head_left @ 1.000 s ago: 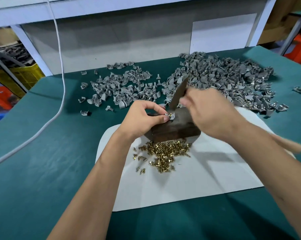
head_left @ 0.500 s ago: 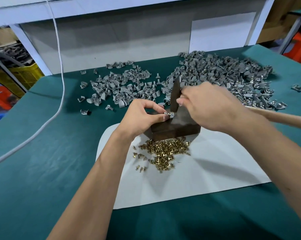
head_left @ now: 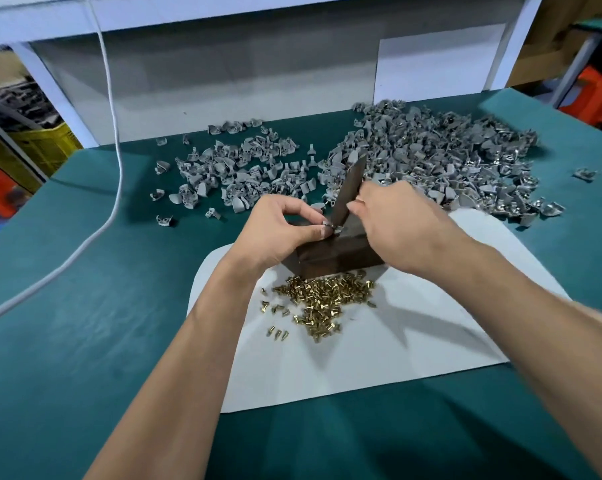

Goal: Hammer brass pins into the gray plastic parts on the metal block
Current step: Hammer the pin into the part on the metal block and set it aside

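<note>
At the centre of the frame, a dark rectangular metal block [head_left: 330, 252] sits on a white rounded sheet [head_left: 414, 341] laid over a teal cloth-covered desk [head_left: 85, 306]; the left hand [head_left: 279, 233] pinches a small gray plastic part [head_left: 328, 226] on the block's top between thumb and forefinger. The right hand [head_left: 403, 226], fingers clenched around a dark flat-faced hammer [head_left: 348, 190], hides the block's right side. A loose heap of shiny brass pins [head_left: 324, 299] lies just below the block, two mounds of curved gray plastic parts [head_left: 431, 157] spread across the upper frame, and a white cable [head_left: 116, 133] trails down the left.
</note>
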Available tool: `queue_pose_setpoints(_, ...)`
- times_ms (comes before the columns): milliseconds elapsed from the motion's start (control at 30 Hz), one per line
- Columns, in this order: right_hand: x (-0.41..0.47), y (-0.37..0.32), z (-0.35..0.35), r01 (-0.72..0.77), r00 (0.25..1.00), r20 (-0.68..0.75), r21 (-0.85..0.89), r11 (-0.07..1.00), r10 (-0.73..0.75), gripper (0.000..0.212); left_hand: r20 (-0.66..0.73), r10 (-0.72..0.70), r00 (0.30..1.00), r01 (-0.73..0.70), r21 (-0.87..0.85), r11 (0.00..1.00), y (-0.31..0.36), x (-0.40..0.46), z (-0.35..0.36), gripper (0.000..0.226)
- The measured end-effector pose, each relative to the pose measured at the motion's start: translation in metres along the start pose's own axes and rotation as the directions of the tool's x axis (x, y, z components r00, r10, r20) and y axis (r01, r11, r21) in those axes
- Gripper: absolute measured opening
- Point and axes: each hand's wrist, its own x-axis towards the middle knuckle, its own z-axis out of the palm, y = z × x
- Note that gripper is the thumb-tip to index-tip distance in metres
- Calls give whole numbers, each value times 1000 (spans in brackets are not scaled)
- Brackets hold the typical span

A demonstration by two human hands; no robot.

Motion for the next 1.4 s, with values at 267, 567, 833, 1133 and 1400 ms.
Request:
queue_pose_setpoints(267,0,-3,-4,23,982,-188,56,998,-12,20,-19,-16,1000,16,-12,1000,4,-1,1,12)
queue_pose_setpoints(567,4,-2,-11,51,958,-284,42,998,-37,18,-14,-3,1000,3,5,1000,4,0,1,12)
queue_pose_setpoints(833,6,1,-23,75,962,-262,-31,997,-80,20,-21,-15,1000,16,46,999,5,-1,1,11)
queue_pose_setpoints(1133,5,2,-11,55,998,-24,-77,996,-57,21,-1,-5,1000,5,3,1000,7,-4,1,10)
queue_pose_setpoints(1400,-12,70,-27,-97,995,2,132,987,97,29,31,-69,997,71,-59,996,6,-1,-3,7)
